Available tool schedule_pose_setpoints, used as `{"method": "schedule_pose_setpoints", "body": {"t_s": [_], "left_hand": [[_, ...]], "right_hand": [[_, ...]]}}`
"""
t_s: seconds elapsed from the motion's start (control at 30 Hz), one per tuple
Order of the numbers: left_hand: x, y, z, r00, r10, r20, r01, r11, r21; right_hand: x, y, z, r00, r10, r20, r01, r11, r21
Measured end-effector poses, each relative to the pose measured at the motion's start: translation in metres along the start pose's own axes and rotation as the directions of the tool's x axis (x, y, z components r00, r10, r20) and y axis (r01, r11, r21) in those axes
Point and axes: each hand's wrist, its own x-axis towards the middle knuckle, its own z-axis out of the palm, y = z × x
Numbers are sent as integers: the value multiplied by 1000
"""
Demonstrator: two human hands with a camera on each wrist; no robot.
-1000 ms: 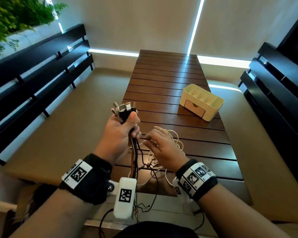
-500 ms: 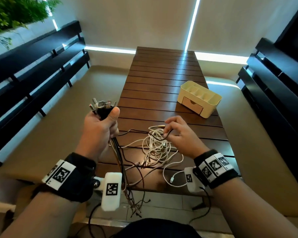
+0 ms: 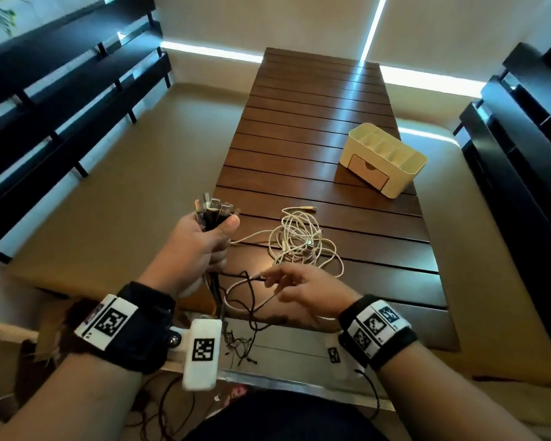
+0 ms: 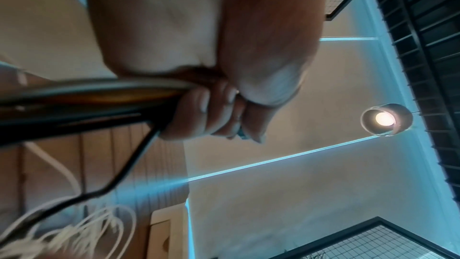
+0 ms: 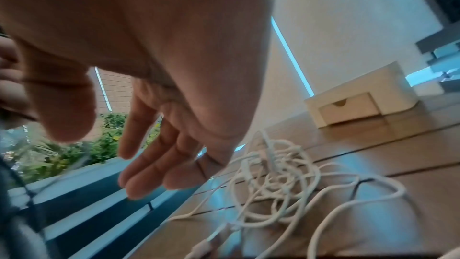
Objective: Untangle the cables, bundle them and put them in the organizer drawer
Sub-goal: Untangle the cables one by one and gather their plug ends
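1. The left hand, at centre-left of the head view, has its grip clenched round a bundle of dark cables; the metal plug ends stick up above the thumb, and the cords hang down below the fist past the near edge of the counter.
2. In the left wrist view the fingers curl tightly over the dark cords.
3. The right hand, low at centre-right of the head view, pinches a thin dark cable end between thumb and forefinger. In the right wrist view the other fingers lie straight and loose, holding nothing.
4. A tangle of white cables lies on the brown slatted wooden counter, just beyond the right hand, one strand running toward the left hand.
5. The cream plastic organizer with a small front drawer stands at the right of the counter, well apart from the cables; its drawer is closed.
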Motion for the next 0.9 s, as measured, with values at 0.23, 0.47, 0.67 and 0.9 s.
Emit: {"method": "schedule_pose_setpoints", "body": {"t_s": [0.23, 0.47, 0.67, 0.9], "left_hand": [[-19, -26, -11, 997, -54, -59, 52, 998, -40], [-29, -26, -19, 995, -63, -81, 60, 997, -40], [-25, -19, -14, 996, -39, -75, 35, 998, -54], [-18, -19, -16, 998, -30, -47, 30, 1000, -3]], "right_hand": [[20, 6, 43, 963, -27, 269, 57, 993, -103], [45, 23, 27, 970, 16, -241, -27, 999, -43], [78, 37, 19, 962, -58, -267, -89, 856, -509], [84, 42, 16, 976, 12, -219, -156, 743, -651]]}}
